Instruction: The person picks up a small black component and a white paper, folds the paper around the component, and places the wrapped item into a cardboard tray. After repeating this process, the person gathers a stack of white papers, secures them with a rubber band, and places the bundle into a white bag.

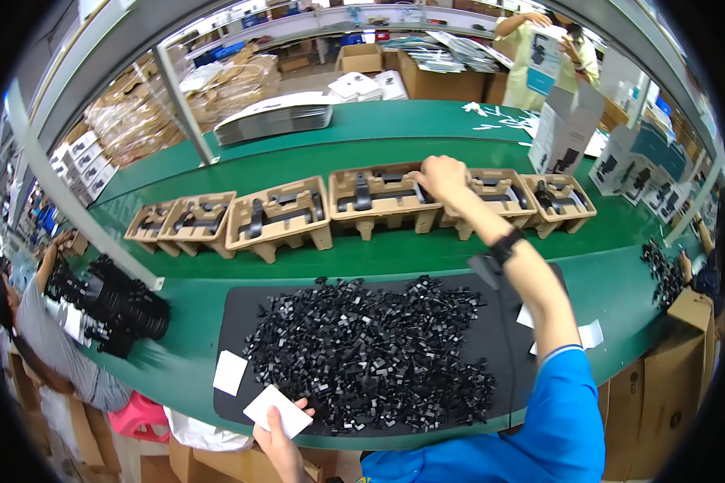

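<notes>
At the mat's lower left edge, my left hand (279,443) grips a small white card (275,409), thumb on top and fingers underneath. My right arm stretches across the bench. My right hand (443,177) is at the right end of a brown pulp tray (387,219), its fingers bent down into it. The fingertips are partly hidden, and so is whatever they pinch. Black parts, one of them an upright piece (362,193), sit in that tray. Below the arm spreads a big heap of small black plastic pieces (370,346) on a dark mat (238,314).
More pulp trays (278,217) stand in a row on the green bench (193,302). A loose white card (230,372) lies left of the heap. Black equipment (121,306) is at the left, near a seated person (64,338). Across the bench another person (532,72) holds a box.
</notes>
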A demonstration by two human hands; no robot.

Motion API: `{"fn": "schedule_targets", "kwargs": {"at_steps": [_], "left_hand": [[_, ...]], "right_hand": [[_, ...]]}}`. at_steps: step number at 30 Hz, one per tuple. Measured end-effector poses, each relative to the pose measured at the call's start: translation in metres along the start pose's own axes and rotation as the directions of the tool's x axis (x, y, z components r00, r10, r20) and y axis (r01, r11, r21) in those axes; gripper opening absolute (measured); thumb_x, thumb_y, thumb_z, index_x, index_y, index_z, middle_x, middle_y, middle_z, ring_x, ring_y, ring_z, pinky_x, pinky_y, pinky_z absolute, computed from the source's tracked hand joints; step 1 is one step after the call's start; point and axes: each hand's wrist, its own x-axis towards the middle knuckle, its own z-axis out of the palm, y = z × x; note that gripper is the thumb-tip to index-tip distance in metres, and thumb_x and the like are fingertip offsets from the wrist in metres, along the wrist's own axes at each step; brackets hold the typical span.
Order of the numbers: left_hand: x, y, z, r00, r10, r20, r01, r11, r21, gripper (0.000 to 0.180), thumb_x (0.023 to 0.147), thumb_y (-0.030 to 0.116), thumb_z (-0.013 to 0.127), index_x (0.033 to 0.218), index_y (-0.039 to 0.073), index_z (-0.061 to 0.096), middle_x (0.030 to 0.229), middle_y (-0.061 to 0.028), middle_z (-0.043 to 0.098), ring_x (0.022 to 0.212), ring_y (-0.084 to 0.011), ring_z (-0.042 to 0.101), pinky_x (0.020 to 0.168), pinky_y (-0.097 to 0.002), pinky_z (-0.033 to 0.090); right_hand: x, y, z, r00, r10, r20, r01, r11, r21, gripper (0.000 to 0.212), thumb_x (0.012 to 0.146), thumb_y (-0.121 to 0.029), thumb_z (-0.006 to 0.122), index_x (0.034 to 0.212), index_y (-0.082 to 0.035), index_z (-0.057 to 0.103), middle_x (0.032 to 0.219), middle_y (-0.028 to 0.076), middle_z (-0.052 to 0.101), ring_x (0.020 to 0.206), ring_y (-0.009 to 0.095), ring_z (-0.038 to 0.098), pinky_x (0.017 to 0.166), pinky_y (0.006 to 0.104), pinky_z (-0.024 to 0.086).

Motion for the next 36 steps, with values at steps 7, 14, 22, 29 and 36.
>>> {"fn": "schedule_targets", "kwargs": {"at_steps": [7,14,22,29,36], "left_hand": [[-0.003,0.005,0.032,0.9,-0.186,0.395,0.295,0.926,-0.235,0.053,0.095,0.022,0.05,0.136,-0.008,0.035,0.102,-0.0229,0.063,0.086,-0.0341,0.067,0.078,-0.0444,0.056],[-0.028,-0.002,0.087,0.701,-0.059,0.711,0.137,0.989,-0.053,0.036,0.096,0.012,0.05,0.129,-0.003,0.046,0.124,-0.0103,0.055,0.113,-0.018,0.053,0.097,-0.032,0.043],[-0.046,-0.006,0.122,0.719,-0.08,0.69,0.136,0.99,-0.027,0.042,0.098,0.01,0.045,0.137,-0.003,0.038,0.132,-0.0122,0.051,0.12,-0.0182,0.049,0.102,-0.0319,0.038],[-0.05,-0.007,0.126,0.668,-0.149,0.729,0.24,0.971,-0.021,0.032,0.099,0.009,0.043,0.127,-0.004,0.05,0.125,-0.0119,0.057,0.115,-0.0175,0.054,0.097,-0.0298,0.043],[-0.06,-0.018,0.122,0.637,-0.204,0.743,0.202,0.975,0.095,0.027,0.098,0.009,0.044,0.118,-0.005,0.054,0.111,-0.0088,0.062,0.102,-0.0141,0.059,0.087,-0.0279,0.048]], "right_hand": [[-0.169,-0.069,-0.101,0.714,-0.699,0.048,0.621,0.663,0.417,0.046,0.076,-0.029,0.069,0.115,-0.007,0.057,0.102,0.01,0.059,0.095,0.031,0.055,0.071,0.0423,0.05],[-0.262,-0.073,-0.112,0.496,-0.865,-0.078,0.84,0.456,0.294,0.085,0.056,-0.025,0.08,0.129,0.002,0.046,0.131,0.016,0.046,0.111,0.03,0.048,0.094,0.0446,0.042],[-0.286,-0.034,-0.103,0.514,-0.801,-0.306,0.84,0.543,-0.01,0.052,0.07,-0.029,0.073,0.118,-0.009,0.061,0.123,0.008,0.05,0.11,0.024,0.045,0.097,0.0428,0.043],[-0.303,-0.014,-0.097,0.601,-0.748,-0.281,0.796,0.593,0.121,0.052,0.072,-0.026,0.071,0.118,-0.005,0.06,0.123,0.009,0.053,0.108,0.024,0.049,0.095,0.0417,0.044],[-0.308,-0.016,-0.092,0.652,-0.721,-0.237,0.758,0.626,0.181,0.055,0.071,-0.03,0.07,0.119,-0.006,0.059,0.123,0.008,0.055,0.107,0.024,0.05,0.094,0.0409,0.045]]}}
